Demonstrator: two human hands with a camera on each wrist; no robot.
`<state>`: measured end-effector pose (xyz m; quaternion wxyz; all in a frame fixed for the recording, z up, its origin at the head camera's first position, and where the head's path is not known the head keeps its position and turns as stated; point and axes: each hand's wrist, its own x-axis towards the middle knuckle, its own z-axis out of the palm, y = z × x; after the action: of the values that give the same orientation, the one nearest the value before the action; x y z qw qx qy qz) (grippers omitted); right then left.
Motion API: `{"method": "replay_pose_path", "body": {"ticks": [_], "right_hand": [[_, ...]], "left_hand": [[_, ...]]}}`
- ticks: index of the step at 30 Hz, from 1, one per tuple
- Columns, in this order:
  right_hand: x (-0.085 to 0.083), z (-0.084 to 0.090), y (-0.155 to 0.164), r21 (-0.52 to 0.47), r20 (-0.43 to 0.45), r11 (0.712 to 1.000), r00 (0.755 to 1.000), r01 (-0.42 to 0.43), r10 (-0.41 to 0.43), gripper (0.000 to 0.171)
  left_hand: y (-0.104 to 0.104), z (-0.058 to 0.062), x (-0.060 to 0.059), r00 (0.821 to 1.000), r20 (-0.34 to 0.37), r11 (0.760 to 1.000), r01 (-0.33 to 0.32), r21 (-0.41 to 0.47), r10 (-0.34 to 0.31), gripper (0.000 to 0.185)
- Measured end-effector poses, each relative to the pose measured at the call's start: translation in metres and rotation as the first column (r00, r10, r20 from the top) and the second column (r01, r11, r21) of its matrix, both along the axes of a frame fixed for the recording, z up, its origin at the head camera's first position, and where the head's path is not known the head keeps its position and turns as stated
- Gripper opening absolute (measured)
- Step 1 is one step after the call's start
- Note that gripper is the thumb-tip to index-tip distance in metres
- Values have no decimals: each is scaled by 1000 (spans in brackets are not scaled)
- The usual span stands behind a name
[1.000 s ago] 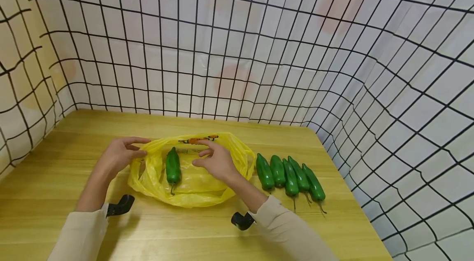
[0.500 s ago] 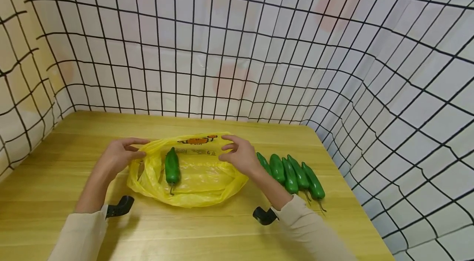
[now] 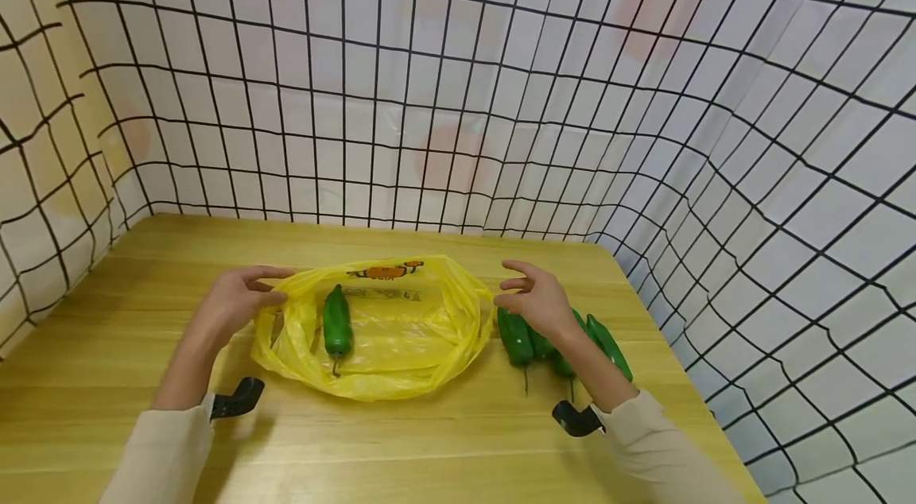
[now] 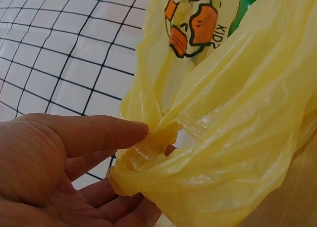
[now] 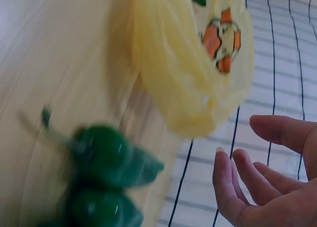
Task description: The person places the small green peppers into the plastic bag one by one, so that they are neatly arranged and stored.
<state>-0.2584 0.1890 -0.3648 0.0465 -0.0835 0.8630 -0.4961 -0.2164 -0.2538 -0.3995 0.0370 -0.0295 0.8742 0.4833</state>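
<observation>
Left hand [image 3: 232, 301]: at the left rim of the yellow plastic bag [image 3: 401, 345], thumb and fingers pinching a gathered fold of the film. The left wrist view confirms it, with the crumpled edge caught between thumb and fingertips [image 4: 106, 138]. Same grip and place as a second ago; this side holds the mouth of the bag up and open.

Bag: lies on the wooden table [image 3: 143, 265], mouth spread wide, orange printed mark on the far wall. One green pepper [image 3: 335, 323] lies inside towards the left, stem pointing at the person.

Right hand [image 3: 538, 299]: a second ago it was over the bag's middle, near the far rim; half a second ago at the bag's right edge; now clear of the bag and hovering above the row of green peppers [image 3: 517, 337] just right of it. Fingers spread and loosely curved, holding nothing. The right wrist view shows the palm open with the fingers [image 5: 233, 182] apart, the peppers blurred below and apart from the hand.

Reading: one pepper is bagged, the rest lie in the row outside it. The right hand's shift looks like a reach for another pepper, grasp not yet made.
</observation>
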Motion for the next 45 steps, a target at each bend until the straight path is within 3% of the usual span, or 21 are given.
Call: {"method": "replay_pose_path", "body": {"ticks": [10,16,25,37,45], "right_hand": [[-9,8,57,111,8,992,998,64,-65,68],[-10,11,79,120,15,990,997,79,-81,72],[-6,-1,105,192,23,974,991,124,-131,75],[3,-25,140,313,12,921,969,230,-246,76],[11,-33,152,336,10,912,967,235,-253,75]], "left_hand": [[-4,1,-5,1000,9,1000,-21,-14,21,50],[-5,1,-3,999,14,999,-35,-11,35,49],[-5,1,1,999,12,999,-38,-16,38,50],[-1,-1,1,999,15,999,-37,-8,37,48],[-1,-1,0,1000,10,1000,-27,-4,27,49]]}}
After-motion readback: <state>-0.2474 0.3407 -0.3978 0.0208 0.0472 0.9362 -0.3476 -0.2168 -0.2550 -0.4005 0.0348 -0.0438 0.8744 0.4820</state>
